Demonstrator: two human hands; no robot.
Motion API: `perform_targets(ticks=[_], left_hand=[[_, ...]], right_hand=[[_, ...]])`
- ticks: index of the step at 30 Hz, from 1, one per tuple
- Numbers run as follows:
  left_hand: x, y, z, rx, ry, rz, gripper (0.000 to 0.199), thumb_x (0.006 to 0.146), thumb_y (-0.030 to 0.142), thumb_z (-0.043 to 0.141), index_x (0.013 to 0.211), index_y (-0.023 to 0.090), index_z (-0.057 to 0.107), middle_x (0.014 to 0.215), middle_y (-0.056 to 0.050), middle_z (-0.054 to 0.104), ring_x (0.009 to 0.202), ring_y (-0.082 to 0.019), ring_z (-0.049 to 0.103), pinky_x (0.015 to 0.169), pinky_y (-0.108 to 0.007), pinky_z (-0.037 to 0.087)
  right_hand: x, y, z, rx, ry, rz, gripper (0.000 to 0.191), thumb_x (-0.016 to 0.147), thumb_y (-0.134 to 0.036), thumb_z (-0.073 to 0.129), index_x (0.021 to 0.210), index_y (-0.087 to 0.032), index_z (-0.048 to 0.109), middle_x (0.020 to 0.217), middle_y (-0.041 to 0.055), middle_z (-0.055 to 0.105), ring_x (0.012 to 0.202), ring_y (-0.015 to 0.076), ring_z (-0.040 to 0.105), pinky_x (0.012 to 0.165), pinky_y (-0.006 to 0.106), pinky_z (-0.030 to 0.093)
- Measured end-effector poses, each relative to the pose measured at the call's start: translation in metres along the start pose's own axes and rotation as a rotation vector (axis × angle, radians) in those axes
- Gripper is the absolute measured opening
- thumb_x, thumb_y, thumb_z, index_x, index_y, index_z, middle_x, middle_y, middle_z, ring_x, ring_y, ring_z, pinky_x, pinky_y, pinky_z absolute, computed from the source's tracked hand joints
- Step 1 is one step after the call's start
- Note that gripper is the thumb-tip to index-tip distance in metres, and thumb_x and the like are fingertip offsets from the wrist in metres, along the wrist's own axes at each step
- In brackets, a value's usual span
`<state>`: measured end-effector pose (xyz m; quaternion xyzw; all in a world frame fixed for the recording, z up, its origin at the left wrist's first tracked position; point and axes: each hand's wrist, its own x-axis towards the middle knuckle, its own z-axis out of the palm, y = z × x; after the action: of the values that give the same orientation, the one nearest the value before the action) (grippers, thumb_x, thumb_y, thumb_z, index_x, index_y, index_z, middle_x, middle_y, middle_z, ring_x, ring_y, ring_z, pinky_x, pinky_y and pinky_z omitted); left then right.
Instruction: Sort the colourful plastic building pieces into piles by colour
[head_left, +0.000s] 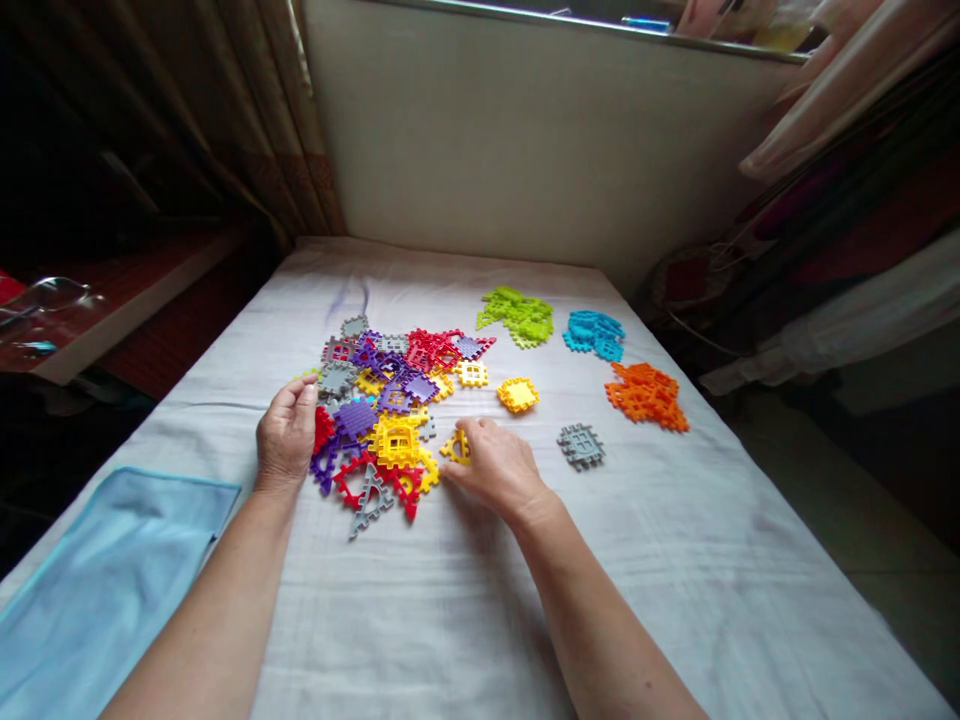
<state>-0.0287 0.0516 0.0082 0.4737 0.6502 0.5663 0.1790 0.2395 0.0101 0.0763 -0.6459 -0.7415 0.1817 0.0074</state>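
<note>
A mixed pile of red, purple, yellow and grey plastic pieces (354, 418) lies on the white cloth. My right hand (491, 465), at the pile's right side, has its fingers closed on a yellow piece (454, 447). At the pile's left edge is my left hand (287, 435), its fingers curled together beside a red piece (322, 429); a bit of green shows by its fingertips, and I cannot make out whether it is held. Right of the pile lie a small yellow stack (517, 395) and a grey piece (580, 446).
Green pieces (517, 316), blue pieces (594, 334) and orange pieces (646, 396) lie in separate heaps at the back right. A light blue cloth (120, 580) is at the front left. A wall (480, 150) stands behind the white-covered surface (450, 262).
</note>
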Motion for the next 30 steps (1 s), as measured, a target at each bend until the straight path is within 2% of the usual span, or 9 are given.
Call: perform_targets(ticks=[6, 12, 15, 18, 22, 26, 30], left_hand=[[0.002, -0.005, 0.0, 0.026, -0.002, 0.016, 0.051, 0.087, 0.057, 0.051, 0.115, 0.017, 0.068, 0.112, -0.01, 0.072, 0.109, -0.023, 0.065, 0.104, -0.036, 0.047], [0.003, -0.007, 0.0, 0.033, -0.012, 0.02, 0.051, 0.087, 0.057, 0.051, 0.115, 0.018, 0.067, 0.106, -0.008, 0.072, 0.102, -0.022, 0.066, 0.1, -0.035, 0.049], [0.002, -0.007, -0.001, 0.034, -0.015, 0.008, 0.053, 0.086, 0.059, 0.052, 0.115, 0.017, 0.068, 0.103, -0.009, 0.072, 0.1, -0.023, 0.066, 0.1, -0.038, 0.049], [0.002, -0.006, -0.002, 0.027, -0.019, 0.007, 0.054, 0.085, 0.06, 0.053, 0.114, 0.017, 0.068, 0.107, -0.01, 0.072, 0.104, -0.024, 0.066, 0.102, -0.039, 0.048], [0.002, -0.006, -0.002, 0.038, -0.033, 0.016, 0.053, 0.086, 0.06, 0.052, 0.115, 0.018, 0.068, 0.112, -0.01, 0.071, 0.109, -0.024, 0.065, 0.104, -0.038, 0.046], [0.002, -0.008, -0.002, 0.06, -0.034, 0.033, 0.052, 0.089, 0.059, 0.05, 0.115, 0.018, 0.067, 0.108, -0.008, 0.071, 0.103, -0.022, 0.065, 0.101, -0.036, 0.048], [0.002, -0.01, -0.002, 0.076, -0.027, 0.057, 0.051, 0.09, 0.059, 0.049, 0.114, 0.019, 0.067, 0.099, -0.005, 0.071, 0.095, -0.02, 0.065, 0.097, -0.035, 0.051]], right_hand=[[0.005, 0.006, 0.004, -0.027, 0.003, -0.034, 0.031, 0.088, -0.035, 0.057, 0.118, -0.03, 0.064, 0.111, 0.0066, 0.069, 0.094, 0.0238, 0.068, 0.07, 0.03, 0.044], [0.009, 0.003, -0.002, -0.082, 0.001, -0.021, 0.035, 0.084, -0.03, 0.061, 0.118, -0.023, 0.062, 0.109, 0.0102, 0.072, 0.094, 0.0246, 0.068, 0.069, 0.029, 0.043], [0.014, 0.008, -0.013, -0.036, 0.003, -0.003, 0.035, 0.082, -0.029, 0.064, 0.116, -0.022, 0.063, 0.106, 0.0089, 0.074, 0.095, 0.0237, 0.068, 0.071, 0.029, 0.043], [0.021, 0.028, -0.032, 0.064, 0.081, 0.073, 0.042, 0.082, -0.031, 0.065, 0.123, -0.023, 0.061, 0.106, 0.0058, 0.074, 0.095, 0.0228, 0.068, 0.074, 0.029, 0.044], [0.033, 0.067, -0.052, 0.144, 0.267, 0.281, 0.046, 0.085, -0.036, 0.064, 0.129, -0.023, 0.06, 0.11, 0.0058, 0.075, 0.096, 0.0226, 0.068, 0.076, 0.03, 0.044], [0.044, 0.097, -0.05, 0.156, 0.318, 0.385, 0.04, 0.085, -0.038, 0.063, 0.121, -0.021, 0.065, 0.107, 0.0061, 0.075, 0.096, 0.0222, 0.069, 0.075, 0.029, 0.044], [0.05, 0.108, -0.039, 0.144, 0.28, 0.435, 0.038, 0.086, -0.042, 0.06, 0.117, -0.022, 0.068, 0.107, 0.0058, 0.075, 0.099, 0.0218, 0.068, 0.074, 0.028, 0.045]])
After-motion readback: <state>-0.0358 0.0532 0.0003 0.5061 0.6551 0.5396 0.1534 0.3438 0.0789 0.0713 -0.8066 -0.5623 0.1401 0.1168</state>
